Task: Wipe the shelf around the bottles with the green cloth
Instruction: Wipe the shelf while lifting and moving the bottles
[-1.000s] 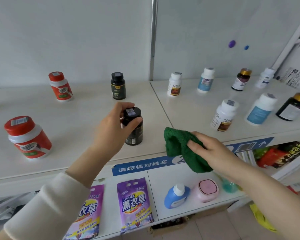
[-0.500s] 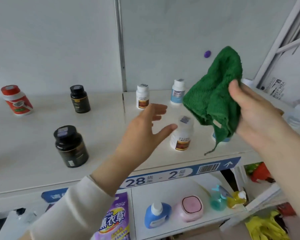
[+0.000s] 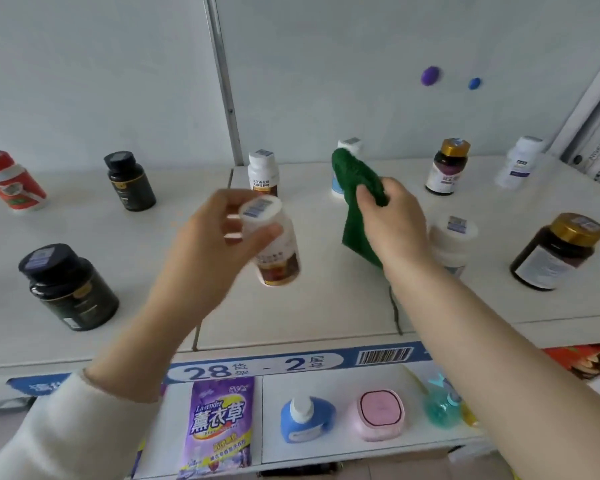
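1. The white shelf carries many bottles, all standing apart. On the left of the frame are a red-capped white jar, a small black bottle and a large black bottle nearer to the front edge.
2. On the right are a dark bottle with a gold cap, a white bottle at the back and a brown gold-capped bottle.
3. Three bottles are partly covered. A white bottle with a brown label stands just behind the left hand. A white-capped bottle is behind the top of the cloth. A wide white bottle is behind the right wrist.
4. Under the blue label strip, a lower shelf holds a purple lavender bag, a blue bottle and a pink container.
5. The green terry cloth is in the middle of the frame and hangs down over the shelf. I cannot tell if its lower corner touches.
6. The right hand reaches in from the lower right, with its fingers curled and pinching the bunched upper part of the cloth.
7. The left hand's thumb and fingers curl round the cap of a tilted, blurred white plastic bottle.
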A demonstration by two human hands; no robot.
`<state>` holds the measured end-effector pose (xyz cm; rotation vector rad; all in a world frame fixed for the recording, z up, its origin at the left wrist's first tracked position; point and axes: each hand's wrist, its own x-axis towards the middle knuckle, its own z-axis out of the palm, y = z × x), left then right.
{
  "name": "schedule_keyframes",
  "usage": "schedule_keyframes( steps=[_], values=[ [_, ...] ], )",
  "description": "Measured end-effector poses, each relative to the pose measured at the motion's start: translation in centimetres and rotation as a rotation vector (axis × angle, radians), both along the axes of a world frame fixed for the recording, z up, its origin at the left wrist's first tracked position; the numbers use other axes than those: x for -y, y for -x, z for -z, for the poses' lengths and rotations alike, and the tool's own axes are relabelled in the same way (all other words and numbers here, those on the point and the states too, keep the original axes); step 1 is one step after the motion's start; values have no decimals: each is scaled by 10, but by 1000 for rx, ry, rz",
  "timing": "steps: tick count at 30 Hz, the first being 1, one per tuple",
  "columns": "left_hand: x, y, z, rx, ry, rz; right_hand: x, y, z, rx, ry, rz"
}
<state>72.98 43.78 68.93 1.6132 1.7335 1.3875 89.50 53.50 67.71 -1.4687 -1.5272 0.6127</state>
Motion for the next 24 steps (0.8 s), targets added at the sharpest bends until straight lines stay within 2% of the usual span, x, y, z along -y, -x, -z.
schedule_keyframes(
  steps=[4, 6, 9, 12, 15, 17, 20, 22, 24],
  values=[
    [9, 28, -10, -2, -46, -56, -25, 15, 34, 314, 123, -2],
    [13, 36, -9, 20, -43, -62, -27, 24, 37, 426, 153, -111],
    [21, 45, -7, 28, -44, -61, -1, 38, 30, 435, 190, -469],
    [28, 54, -7, 62, -60, -63, 48, 37, 32, 354, 205, -817],
    [32, 59, -8, 48, -57, -63, 71, 25, 25, 239, 271, -982],
    [35, 61, -8, 43, -54, -65, 62, 20, 15, 35, 308, -937],
    [38, 67, -7, 41, -48, -80, 17, 23, 8, -256, 211, -596],
    [39, 70, -7, 34, -49, -92, -14, 32, 9, -220, 104, -419],
    [39, 72, -8, 32, -65, -106, -34, 44, 17, -60, 88, -397]
  ],
)
